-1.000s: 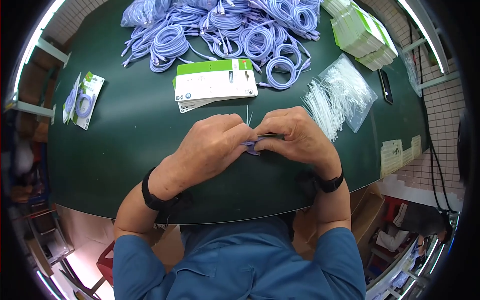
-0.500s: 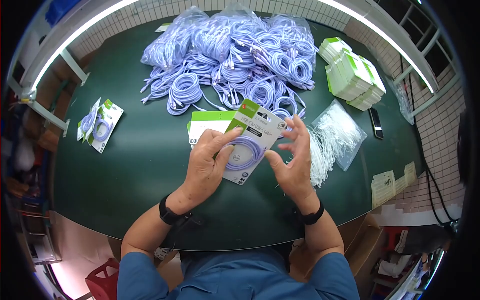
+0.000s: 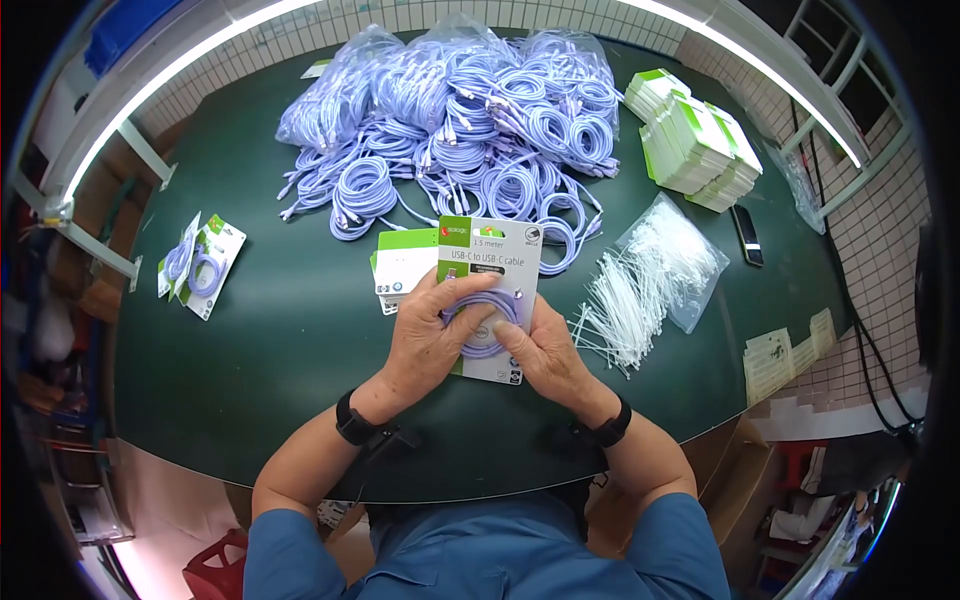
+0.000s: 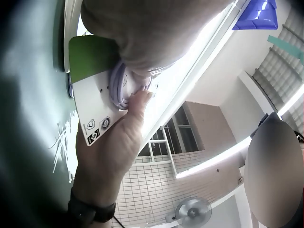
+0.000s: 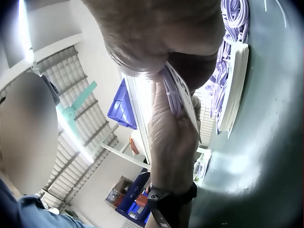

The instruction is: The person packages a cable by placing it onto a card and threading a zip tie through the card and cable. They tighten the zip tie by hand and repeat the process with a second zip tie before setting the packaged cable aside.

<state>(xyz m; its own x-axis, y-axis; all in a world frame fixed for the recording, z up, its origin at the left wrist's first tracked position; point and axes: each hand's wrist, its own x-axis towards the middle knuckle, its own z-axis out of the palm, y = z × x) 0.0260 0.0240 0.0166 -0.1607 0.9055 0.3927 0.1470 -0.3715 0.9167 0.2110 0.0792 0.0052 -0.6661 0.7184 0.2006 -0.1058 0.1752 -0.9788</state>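
Fingers of both our hands curl round the cable card point(image 3: 487, 290); the left hand point(image 3: 432, 335) wraps its left edge with the thumb across the purple cable coil point(image 3: 484, 322), and the right hand point(image 3: 541, 352) pinches the lower right corner, thumb on the same coil; the card is held just above the green table point(image 3: 270, 330), near its front rim. We judge the coil could slip out of its seat on the card if our thumbs ease off unevenly; a hard squeeze could crease the thin card. Just beyond our knuckles lies a small stack of blank cards point(image 3: 403, 268), nearly touching the held one, so a forward push could scatter it; to our right the loose cable ties point(image 3: 620, 305) and their bag point(image 3: 680, 255) are near enough to snag. Open green room lies to the left, before the finished packs point(image 3: 200, 262). Farther off, the heap of coiled cables point(image 3: 460, 110) and card stacks point(image 3: 690, 140) crowd the far edge.
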